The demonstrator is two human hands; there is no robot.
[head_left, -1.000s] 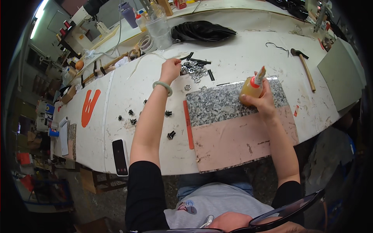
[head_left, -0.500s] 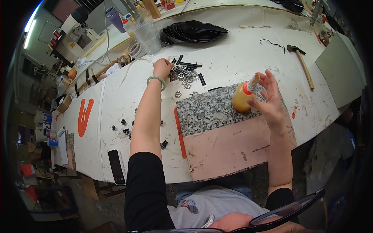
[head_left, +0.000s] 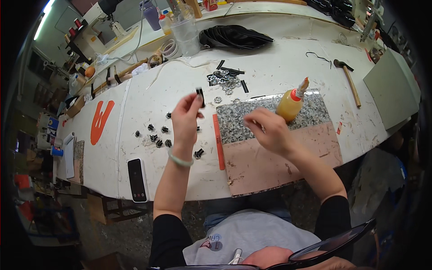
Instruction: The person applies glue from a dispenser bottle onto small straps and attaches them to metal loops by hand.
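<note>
My left hand [head_left: 186, 114] is raised over the white table, pinching a short black strip [head_left: 200, 97] upright between thumb and fingers. My right hand [head_left: 270, 131] hovers over the speckled board [head_left: 234, 121], its fingers loosely bent and nothing visible in them. Just beyond it, a squeeze bottle [head_left: 289, 106] of amber liquid, with a red collar and a stained nozzle, stands on the board. A pile of silver metal rings [head_left: 227, 80] lies farther back, with several black strips [head_left: 244, 86] around it. Small black looped pieces with metal fittings [head_left: 153, 137] are scattered left of my left forearm.
A pink sheet [head_left: 279, 166] covers the board's near half, beside an orange strip [head_left: 218, 141]. A phone [head_left: 137, 180] lies near the front edge. A hammer [head_left: 349, 83] and a grey-green box [head_left: 390, 81] are at right. Black stacked pieces [head_left: 236, 36] and a clear container [head_left: 186, 38] stand behind.
My left hand has drawn back from the ring pile with a black strip. My right hand has let go of the bottle, now standing on the board, and moved left.
</note>
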